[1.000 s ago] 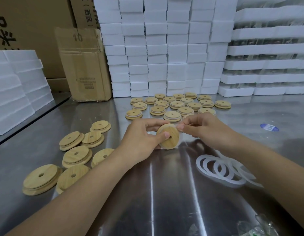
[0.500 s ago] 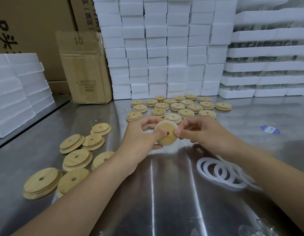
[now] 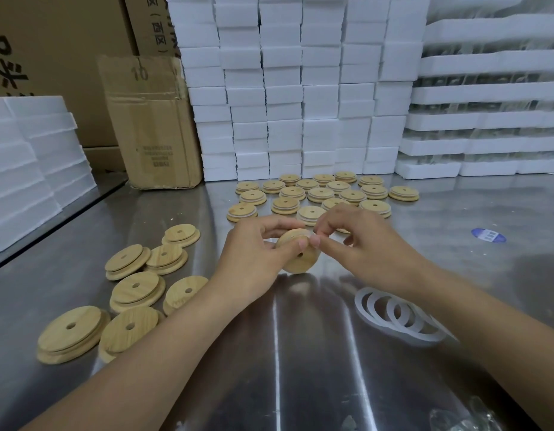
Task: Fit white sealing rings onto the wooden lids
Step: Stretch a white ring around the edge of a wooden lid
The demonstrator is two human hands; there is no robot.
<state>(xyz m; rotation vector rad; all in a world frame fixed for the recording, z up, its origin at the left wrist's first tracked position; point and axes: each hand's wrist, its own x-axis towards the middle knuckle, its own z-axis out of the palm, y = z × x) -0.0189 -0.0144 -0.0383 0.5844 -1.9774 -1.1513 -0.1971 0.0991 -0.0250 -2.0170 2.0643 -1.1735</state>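
Head: left hand (image 3: 254,253) partly hides lid (image 3: 302,259) (rings (image 3: 393,312) nearby).

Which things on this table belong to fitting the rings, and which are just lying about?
In the job: held lid, left hand, right hand, bare lids, white rings, ringed lids.
Lying about: cardboard box, foam blocks, blue sticker.

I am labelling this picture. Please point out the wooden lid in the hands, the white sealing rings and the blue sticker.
wooden lid (image 3: 296,263): head view, its flat face near the lower rim.
white sealing rings (image 3: 360,301): head view, left band of the leftmost ring.
blue sticker (image 3: 488,235): head view, its middle.
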